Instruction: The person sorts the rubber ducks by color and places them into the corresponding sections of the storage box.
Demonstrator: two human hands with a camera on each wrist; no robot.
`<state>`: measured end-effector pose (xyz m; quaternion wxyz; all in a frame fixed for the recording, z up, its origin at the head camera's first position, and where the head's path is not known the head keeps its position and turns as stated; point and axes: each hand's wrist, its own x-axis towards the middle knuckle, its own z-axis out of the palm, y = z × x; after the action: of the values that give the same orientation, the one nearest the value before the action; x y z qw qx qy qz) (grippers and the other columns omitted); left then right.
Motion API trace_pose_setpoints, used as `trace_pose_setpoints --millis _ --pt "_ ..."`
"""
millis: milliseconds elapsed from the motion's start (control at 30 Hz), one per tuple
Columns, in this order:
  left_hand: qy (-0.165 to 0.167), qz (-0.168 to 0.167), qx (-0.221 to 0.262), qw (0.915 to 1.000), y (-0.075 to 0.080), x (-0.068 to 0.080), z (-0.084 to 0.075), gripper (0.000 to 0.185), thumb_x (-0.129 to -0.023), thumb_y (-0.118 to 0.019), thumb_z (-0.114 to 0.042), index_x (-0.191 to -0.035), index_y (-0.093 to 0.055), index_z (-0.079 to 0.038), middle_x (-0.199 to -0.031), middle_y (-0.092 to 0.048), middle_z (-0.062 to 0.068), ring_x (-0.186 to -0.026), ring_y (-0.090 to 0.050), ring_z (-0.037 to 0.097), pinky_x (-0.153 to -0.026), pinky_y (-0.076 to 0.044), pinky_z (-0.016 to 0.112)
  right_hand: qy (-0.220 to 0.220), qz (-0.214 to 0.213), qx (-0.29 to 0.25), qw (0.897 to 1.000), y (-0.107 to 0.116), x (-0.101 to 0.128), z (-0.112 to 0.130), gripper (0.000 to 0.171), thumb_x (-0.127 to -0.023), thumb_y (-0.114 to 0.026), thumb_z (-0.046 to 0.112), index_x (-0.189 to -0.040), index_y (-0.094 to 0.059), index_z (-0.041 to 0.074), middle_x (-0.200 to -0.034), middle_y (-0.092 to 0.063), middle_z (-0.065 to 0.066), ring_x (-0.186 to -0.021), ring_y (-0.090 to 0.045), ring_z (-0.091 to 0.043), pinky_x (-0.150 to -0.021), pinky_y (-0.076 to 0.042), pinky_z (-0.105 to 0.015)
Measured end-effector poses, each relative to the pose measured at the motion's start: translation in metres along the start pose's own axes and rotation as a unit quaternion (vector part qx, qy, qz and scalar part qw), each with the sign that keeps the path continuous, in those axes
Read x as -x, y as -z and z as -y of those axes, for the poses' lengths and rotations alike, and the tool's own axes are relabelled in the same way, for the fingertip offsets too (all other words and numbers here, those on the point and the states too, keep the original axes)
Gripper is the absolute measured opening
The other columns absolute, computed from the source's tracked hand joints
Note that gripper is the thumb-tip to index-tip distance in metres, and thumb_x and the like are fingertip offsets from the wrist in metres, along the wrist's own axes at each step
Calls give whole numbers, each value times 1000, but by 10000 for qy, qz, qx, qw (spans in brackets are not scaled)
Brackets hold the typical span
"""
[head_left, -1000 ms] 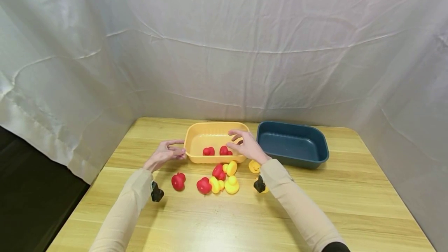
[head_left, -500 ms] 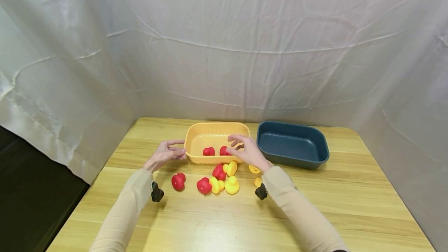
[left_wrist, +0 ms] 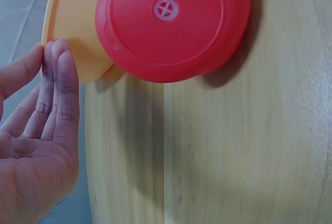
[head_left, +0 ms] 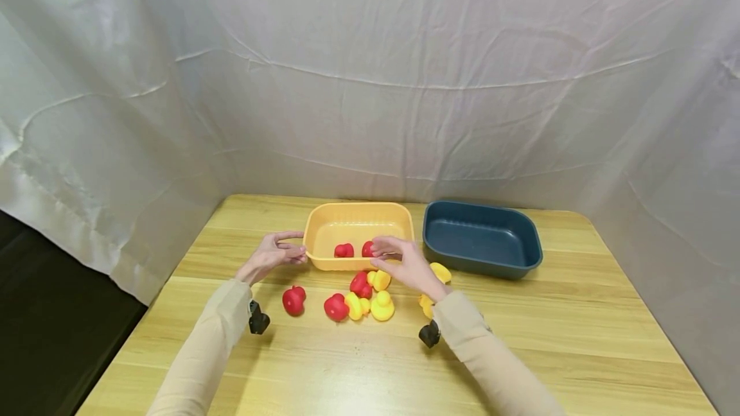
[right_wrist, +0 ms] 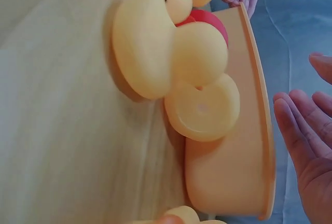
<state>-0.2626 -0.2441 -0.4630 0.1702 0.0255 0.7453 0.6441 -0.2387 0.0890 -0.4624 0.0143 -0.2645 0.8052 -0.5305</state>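
Note:
My left hand [head_left: 270, 259] touches the left end of the orange-yellow tub [head_left: 361, 214], its fingers fairly straight at the outer wall. In the left wrist view the thumb and fingertips meet the tub's rim [left_wrist: 47, 19]. My right hand [head_left: 409, 268] hovers at the tub's front right, fingers loosely spread with nothing between them. Two red toys, one [head_left: 343, 250] and another [head_left: 367, 249] partly behind the right fingers, lie inside. Several yellow rubber ducks [head_left: 382, 307] and red duck-like toys [head_left: 294, 300] lie in front. The right arm partly covers other yellow ducks [head_left: 440, 272].
A dark blue tub [head_left: 482, 236] with nothing in it stands right of the yellow one. Both are on a wooden table [head_left: 578, 313] near its back edge. A pale curtain [head_left: 405, 114] hangs behind and at the sides.
My right hand has drawn back toward me and lower, from above the tub's inside to its front rim. The left hand stays in place. The red toys inside have not moved.

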Motion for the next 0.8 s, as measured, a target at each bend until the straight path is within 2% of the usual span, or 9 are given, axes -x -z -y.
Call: trace_pose_setpoints --millis 167,400,633,800 --pt "49 -38 -36 10000 -1 -1 0 62 -95 -65 0 -148 -35 13 -100 -77 18 -86 -76 21 -95 -60 45 125 127 -91 9998 -3 8 -4 41 -92 -73 12 -129 -63 -1 -122 -69 -26 -106 -70 -33 -97 -59 -40" --pt "98 -76 -101 9999 0 0 -1 61 -95 -64 0 -149 -37 10 -99 -77 14 -87 -76 19 -97 -58 47 66 360 -352 9987 -8 17 -4 40 -92 -73 9 -129 -62 -1 -123 -68 -27 -109 -68 -38 -99 -57 -44" --pt "3 5 -49 10000 0 0 0 62 -96 -64 -1 -149 -34 13 -97 -78 12 -86 -76 18 -95 -60 45 29 637 -50 9979 -13 22 -5 44 -92 -74 15 -129 -62 -4 -122 -72 -19 -113 -67 -33 -103 -55 -47" --pt "9 -3 -59 10000 1 1 1 62 -96 -64 -1 -149 -35 12 -95 -78 10 -86 -76 18 -96 -59 46 93 824 35 9966 -16 23 -6 41 -90 -75 12 -127 -64 -2 -121 -72 -15 -111 -68 -32 -94 -60 -38"
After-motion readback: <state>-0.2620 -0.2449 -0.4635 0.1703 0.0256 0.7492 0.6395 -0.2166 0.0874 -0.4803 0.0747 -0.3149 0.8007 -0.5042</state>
